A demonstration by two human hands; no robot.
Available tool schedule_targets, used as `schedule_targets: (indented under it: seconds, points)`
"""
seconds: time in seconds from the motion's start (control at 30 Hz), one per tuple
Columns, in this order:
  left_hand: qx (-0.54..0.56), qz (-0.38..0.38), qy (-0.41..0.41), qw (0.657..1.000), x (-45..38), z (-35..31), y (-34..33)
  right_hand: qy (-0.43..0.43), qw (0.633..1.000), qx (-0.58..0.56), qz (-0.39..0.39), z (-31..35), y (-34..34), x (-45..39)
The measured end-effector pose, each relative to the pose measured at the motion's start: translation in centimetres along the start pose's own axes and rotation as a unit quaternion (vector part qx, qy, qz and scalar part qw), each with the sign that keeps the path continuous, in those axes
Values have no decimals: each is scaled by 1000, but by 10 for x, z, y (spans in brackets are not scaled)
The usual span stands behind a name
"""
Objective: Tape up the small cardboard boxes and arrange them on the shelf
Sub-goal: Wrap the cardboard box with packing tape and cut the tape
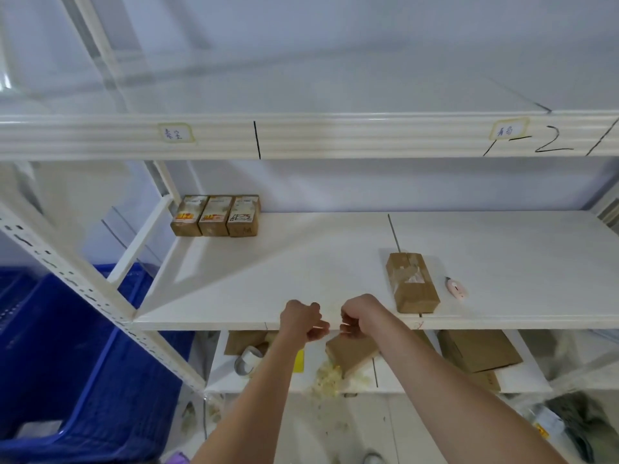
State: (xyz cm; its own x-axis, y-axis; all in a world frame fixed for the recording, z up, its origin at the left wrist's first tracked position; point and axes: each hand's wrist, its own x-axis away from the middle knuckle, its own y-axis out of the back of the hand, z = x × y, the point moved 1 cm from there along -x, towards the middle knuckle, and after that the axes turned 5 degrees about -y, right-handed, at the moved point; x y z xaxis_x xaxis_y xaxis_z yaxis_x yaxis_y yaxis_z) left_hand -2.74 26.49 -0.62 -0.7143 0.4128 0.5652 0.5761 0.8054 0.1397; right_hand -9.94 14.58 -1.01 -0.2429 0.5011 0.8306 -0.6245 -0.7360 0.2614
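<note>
Three small cardboard boxes (214, 216) stand side by side at the back left of the middle shelf (301, 262). A fourth box (412, 283), with clear tape on its top, lies towards the shelf's front right. My left hand (301, 321) and my right hand (358, 318) are close together over the shelf's front edge. Their fingers are curled and seem to pinch a short strip of clear tape (335, 327) between them, but the strip is hard to see. Below the hands, another box (350, 353) lies on the lower shelf.
A pink utility knife (456, 288) lies right of the fourth box. The lower shelf holds a tape roll (248, 360), more cardboard boxes (479, 349) and pale scraps (328, 380). Blue crates (67, 363) stand on the left. The top shelf beam (301, 139) carries labels.
</note>
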Motion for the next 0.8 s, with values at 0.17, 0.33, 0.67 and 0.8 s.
schedule_targets:
  seconds: [0.17, 0.33, 0.67, 0.8]
  points:
    - [-44, 45, -25, 998, -11, -22, 1, 23, 997, -53, 42, 26, 6, 21]
    - [282, 177, 144, 932, -15, -33, 0, 68, 994, 20, 86, 70, 28, 61]
    - [328, 168, 128, 921, -20, -45, -13, 74, 982, 91, 151, 82, 67, 75]
    - [360, 173, 114, 910, -20, -46, -19, 71, 979, 132, 137, 86, 88, 72]
